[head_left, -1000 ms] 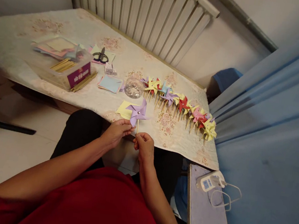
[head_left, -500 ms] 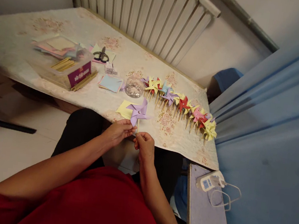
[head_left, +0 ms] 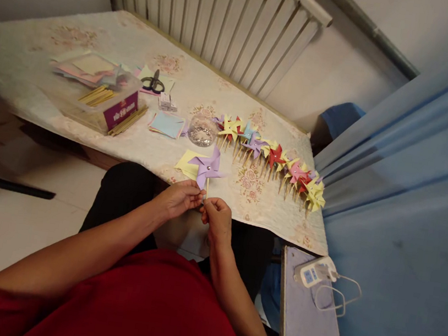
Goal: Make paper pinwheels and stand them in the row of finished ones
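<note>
A purple paper pinwheel [head_left: 207, 169] on a thin wooden stick stands upright at the table's front edge, a small pin at its centre. My right hand [head_left: 218, 214] pinches the lower part of the stick between thumb and fingers. Just left of the stick, my left hand [head_left: 184, 197] has its fingers closed at the tip of the lowest blade. Its fingertips are partly hidden. Behind the pinwheel lie yellow paper sheets [head_left: 185, 162], and a clear round dish [head_left: 203, 131] of small shiny pins is a little farther back.
Several finished pinwheels [head_left: 274, 155] line the table's right side. To the left are a clear plastic box [head_left: 85, 115] with sticks, a stack of paper squares [head_left: 166, 125], small boxes [head_left: 167, 103] and scissors [head_left: 153, 83]. A power strip [head_left: 313, 271] rests on a bench at right.
Both hands keep their places around the pinwheel. Its blades have tilted very slightly; everything else looks the same.
</note>
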Available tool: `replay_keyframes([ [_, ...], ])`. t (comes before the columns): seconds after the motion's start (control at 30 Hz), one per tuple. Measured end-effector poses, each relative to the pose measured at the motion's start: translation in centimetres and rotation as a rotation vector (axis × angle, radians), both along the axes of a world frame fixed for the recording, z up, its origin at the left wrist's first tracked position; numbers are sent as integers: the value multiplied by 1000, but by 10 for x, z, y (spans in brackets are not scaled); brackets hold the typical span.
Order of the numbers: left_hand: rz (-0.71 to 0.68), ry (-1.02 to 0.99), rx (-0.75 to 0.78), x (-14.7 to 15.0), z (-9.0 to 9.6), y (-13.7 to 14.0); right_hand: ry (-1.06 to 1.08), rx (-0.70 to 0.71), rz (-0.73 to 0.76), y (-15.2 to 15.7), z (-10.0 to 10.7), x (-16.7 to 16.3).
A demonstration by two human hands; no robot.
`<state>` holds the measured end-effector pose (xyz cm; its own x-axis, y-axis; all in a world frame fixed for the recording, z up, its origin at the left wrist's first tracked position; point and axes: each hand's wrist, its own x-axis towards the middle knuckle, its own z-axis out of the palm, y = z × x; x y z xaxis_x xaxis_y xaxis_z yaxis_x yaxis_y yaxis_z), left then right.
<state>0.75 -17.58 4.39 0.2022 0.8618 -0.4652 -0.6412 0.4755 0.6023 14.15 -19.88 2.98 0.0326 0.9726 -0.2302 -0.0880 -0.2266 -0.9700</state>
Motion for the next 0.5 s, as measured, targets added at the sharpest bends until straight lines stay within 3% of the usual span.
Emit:
replay_keyframes([
  [0.27,9,98,64,-2,-2,-1,-8,0,-1,0,2,-1],
  [0.5,72,324,244,3,-4,-5,7,1,-1,0,3,-1],
])
